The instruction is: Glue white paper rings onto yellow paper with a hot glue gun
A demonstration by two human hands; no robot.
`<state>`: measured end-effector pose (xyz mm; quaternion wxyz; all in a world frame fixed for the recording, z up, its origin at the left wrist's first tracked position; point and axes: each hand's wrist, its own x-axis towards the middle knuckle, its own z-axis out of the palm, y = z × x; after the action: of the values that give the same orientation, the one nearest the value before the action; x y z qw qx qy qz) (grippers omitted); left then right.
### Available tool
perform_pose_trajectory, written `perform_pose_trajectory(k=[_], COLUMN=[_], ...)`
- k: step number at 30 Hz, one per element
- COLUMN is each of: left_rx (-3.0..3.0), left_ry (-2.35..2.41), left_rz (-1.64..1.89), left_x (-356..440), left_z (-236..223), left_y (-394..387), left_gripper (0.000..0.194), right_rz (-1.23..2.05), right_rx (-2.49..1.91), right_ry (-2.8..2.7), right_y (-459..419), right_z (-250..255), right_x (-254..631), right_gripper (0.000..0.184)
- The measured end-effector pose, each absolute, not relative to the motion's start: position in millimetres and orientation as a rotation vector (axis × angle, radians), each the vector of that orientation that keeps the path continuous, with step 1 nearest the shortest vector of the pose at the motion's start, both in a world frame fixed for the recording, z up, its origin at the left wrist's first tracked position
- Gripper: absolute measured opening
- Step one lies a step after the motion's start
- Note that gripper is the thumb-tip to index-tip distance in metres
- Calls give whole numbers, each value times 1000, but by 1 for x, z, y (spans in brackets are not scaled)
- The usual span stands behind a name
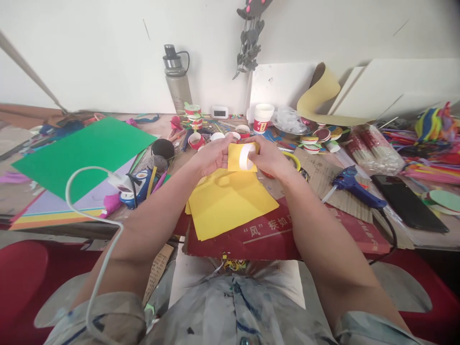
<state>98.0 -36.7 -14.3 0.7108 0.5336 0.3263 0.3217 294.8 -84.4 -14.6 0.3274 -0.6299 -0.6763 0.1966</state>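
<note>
Above the front of the table, my left hand (214, 157) grips the left edge of a small yellow paper piece (233, 158). My right hand (268, 155) is closed on a white ring (245, 157), which looks like a band cut from a paper cup, and presses it against the yellow piece. Its right fingertips are partly hidden behind the ring and paper. Below both hands lie larger yellow paper sheets (230, 206), slightly fanned, on a red printed board (266, 239).
A blue glue gun (359, 187) and black phone (409, 201) lie at right. Green paper (86, 153) covers the left side, beside a white cable (70, 187). Behind the hands stand paper cups (261, 120), cut cup rings (196, 140) and a bottle (178, 84).
</note>
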Motion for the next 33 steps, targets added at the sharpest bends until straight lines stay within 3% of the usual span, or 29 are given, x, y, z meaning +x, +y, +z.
perform_pose_trajectory(k=[8,11,17,25,33], left_rx=[1258,1246,1259,1170,1112], left_ry=[758,764,738,728,739], left_rz=[727,741,754,815,825], left_x=[100,99,95,100,99], left_z=[-20,-22,-24,-23,-18], left_y=[-42,-38,-31,-33,-36], left_gripper=[79,69,50,37,27], right_rz=[451,541,1079,1185,1211], right_rx=[-1726,-1656,-1343,-1207,-1221], right_ry=[-1695,-1641,-1345,-1244,-1213], right_y=[-84,-83,-82,-80,-85], right_z=[-18,-16,-18,-21,-13], right_x=[293,296,301,301,299], right_gripper=[34,31,23,41,34])
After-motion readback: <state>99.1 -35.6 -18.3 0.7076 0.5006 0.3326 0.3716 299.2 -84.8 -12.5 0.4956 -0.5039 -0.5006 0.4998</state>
